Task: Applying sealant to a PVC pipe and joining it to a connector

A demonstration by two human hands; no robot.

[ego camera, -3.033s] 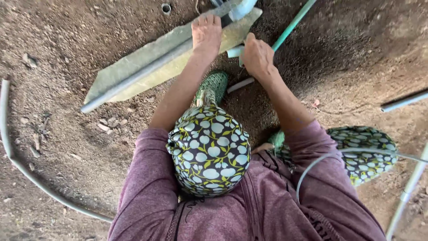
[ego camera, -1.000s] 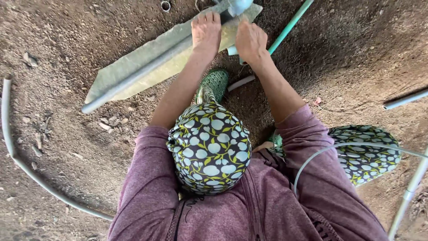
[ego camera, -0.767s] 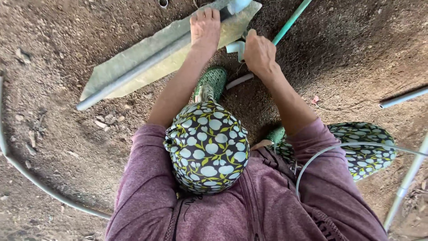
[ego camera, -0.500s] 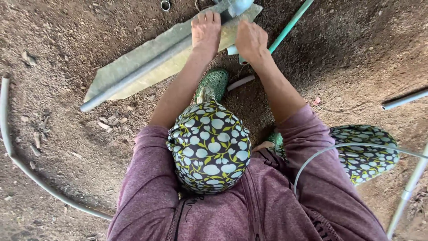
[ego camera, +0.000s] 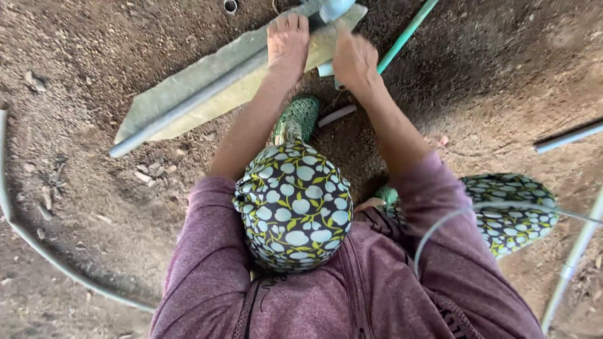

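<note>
Much of the work is cut off at the top edge of the head view: the pale grey pipe fitting (ego camera: pixel 331 7) shows only its lower part, and what the right hand (ego camera: pixel 353 59) grips is hard to make out, since that hand is blurred; it looks curled just below the fitting, beside the green pipe (ego camera: pixel 405 34), but I cannot tell what it holds. The left hand (ego camera: pixel 287 39) lies flat, fingers spread, palm pressed on the long grey pipe (ego camera: pixel 188 107), which rests along a flat, dull green slab (ego camera: pixel 207 81) with a tapered end, lying on the ground. The bare earth floor (ego camera: pixel 81 56) is coarse and crumbly. A patterned cloth knee (ego camera: pixel 295 207) and purple sleeves hide the middle ground. A thin curved hose (ego camera: pixel 38 245) runs off the left edge.
</note>
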